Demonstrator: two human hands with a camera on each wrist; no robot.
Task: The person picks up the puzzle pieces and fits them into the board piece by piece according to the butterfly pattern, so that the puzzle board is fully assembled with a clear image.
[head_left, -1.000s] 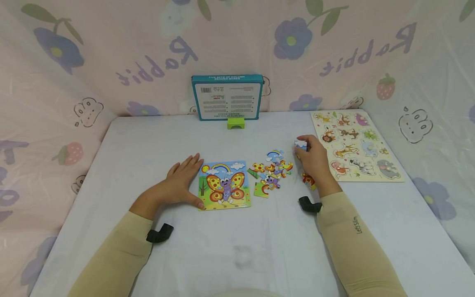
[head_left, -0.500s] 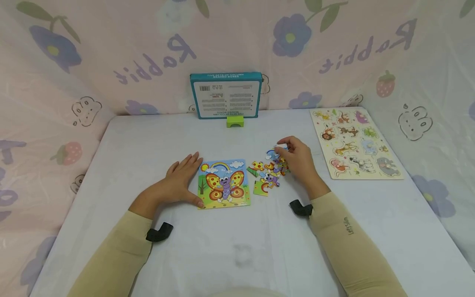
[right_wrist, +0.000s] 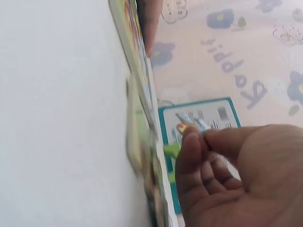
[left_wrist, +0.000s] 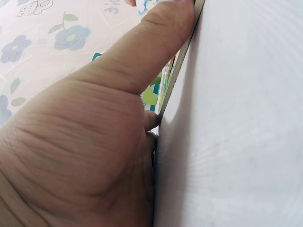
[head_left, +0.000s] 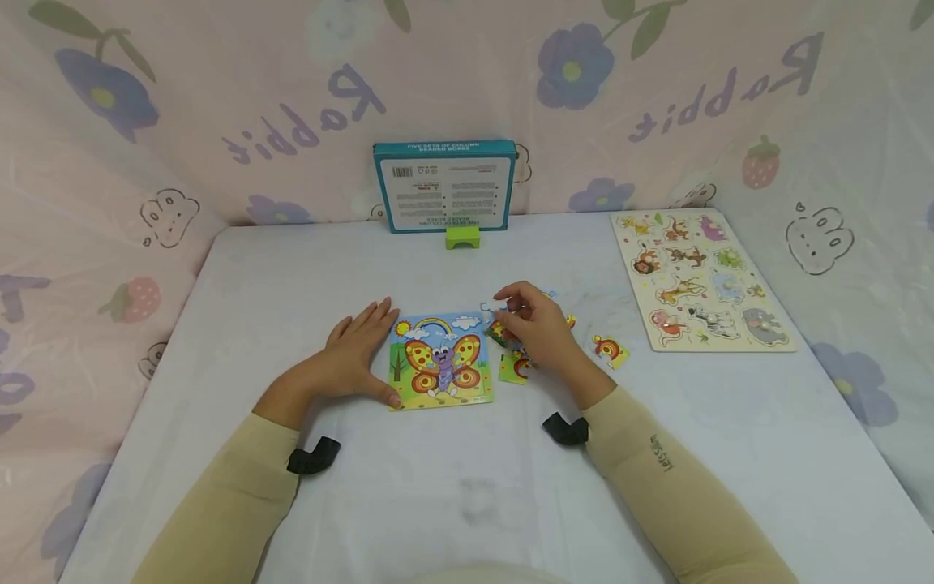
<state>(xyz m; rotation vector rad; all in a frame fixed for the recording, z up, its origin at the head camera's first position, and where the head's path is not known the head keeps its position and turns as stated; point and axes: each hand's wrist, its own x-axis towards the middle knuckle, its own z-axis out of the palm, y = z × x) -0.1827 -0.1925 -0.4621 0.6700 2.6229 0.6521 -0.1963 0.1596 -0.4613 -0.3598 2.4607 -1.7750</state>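
Note:
A square butterfly puzzle board [head_left: 443, 357] lies flat on the white table in the head view. My left hand [head_left: 346, 365] rests along its left side, fingers spread, with the thumb touching its lower left corner. Over the loose pieces to the right, my right hand [head_left: 540, 328] pinches a small jigsaw piece [head_left: 493, 306], blue and white on its face. The right wrist view shows that piece between thumb and fingertips, above the table. Several loose pieces [head_left: 513, 369] lie under and beside the right hand, which partly covers them. One red-and-yellow piece [head_left: 610, 350] sits apart farther right.
At the back stands a teal-edged box [head_left: 445, 186], with a green block [head_left: 463, 238] before it. A wooden animal puzzle board [head_left: 704, 284] lies at the back right. Printed curtains [head_left: 467, 89] hang behind and beside the table [head_left: 328, 268].
My right hand has moved left with the jigsaw piece, from beyond the loose pieces to near the butterfly board's upper right corner. My left hand stays at the board.

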